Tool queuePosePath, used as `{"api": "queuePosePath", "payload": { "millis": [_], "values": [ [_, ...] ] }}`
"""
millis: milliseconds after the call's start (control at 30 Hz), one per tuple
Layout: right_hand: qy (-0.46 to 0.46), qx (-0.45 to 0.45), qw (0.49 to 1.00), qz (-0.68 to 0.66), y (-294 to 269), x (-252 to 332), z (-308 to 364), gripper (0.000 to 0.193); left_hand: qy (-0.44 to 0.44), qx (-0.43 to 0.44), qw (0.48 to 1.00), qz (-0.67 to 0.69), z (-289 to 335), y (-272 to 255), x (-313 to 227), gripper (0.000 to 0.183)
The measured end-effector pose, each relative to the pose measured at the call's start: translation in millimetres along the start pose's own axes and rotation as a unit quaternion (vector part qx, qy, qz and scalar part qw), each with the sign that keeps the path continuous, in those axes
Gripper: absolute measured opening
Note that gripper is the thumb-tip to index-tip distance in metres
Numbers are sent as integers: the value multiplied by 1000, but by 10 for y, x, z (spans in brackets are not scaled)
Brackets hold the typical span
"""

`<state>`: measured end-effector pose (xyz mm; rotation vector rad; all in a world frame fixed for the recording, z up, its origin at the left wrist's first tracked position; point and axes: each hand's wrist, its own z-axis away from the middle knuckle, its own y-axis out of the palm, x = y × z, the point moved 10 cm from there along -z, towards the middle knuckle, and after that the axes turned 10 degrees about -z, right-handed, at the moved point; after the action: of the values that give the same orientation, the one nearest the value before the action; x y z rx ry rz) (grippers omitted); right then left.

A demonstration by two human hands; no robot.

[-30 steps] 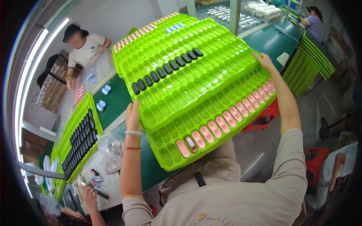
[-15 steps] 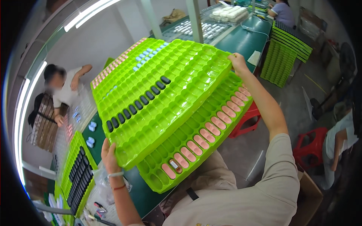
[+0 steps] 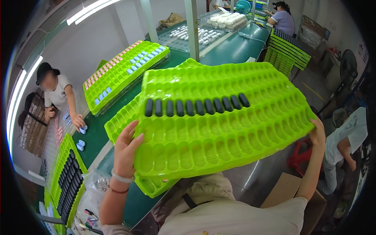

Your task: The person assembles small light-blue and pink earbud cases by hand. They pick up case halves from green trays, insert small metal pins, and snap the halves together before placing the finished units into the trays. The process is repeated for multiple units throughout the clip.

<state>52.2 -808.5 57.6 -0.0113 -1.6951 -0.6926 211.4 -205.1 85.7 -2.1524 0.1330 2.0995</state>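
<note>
A bright green plastic tray with rows of oval pockets is held up level in front of me. One row carries several black oval pieces; the other visible pockets hold nothing. My left hand grips its left edge, and my right hand is closed round its right edge, fingers partly hidden. Beneath it, a second green tray rests on the bench, mostly covered; its corner shows below the held tray.
The green bench runs away to the far right. Behind stands a green tray of pink and light blue pieces. A tray of black pieces leans at left. A co-worker's hand touches blue pieces. A cardboard box and red stool are at right.
Both hands have swung the upper tray rightward and closer to me, turning it level. It now hides the lower tray's pink pieces. The co-worker at left has reached to the blue pieces.
</note>
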Motion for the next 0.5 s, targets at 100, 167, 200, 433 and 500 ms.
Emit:
{"api": "queuePosePath", "payload": {
  "millis": [100, 167, 200, 433, 500],
  "values": [
    [-55, -53, 997, -3, -499, 493, 418, 50, 13, 102, 994, -31, -491, 771, -112, 45],
    [-123, -91, 988, 13, -695, 828, 579, 55, -3, 175, 984, -21, -899, 1298, -114, 43],
    [-126, -91, 988, 20, -771, 917, 568, 56, -9, 210, 977, -31, -1124, 1542, -123, 43],
    [-156, -99, 983, 13, -1273, 972, -232, 53, 97, 274, 940, -180, -3057, 2770, -106, 53],
    [-167, -102, 981, 10, -1448, 887, -617, 54, 144, 248, 906, -311, -3533, 3077, -129, 56]
  ]
}}
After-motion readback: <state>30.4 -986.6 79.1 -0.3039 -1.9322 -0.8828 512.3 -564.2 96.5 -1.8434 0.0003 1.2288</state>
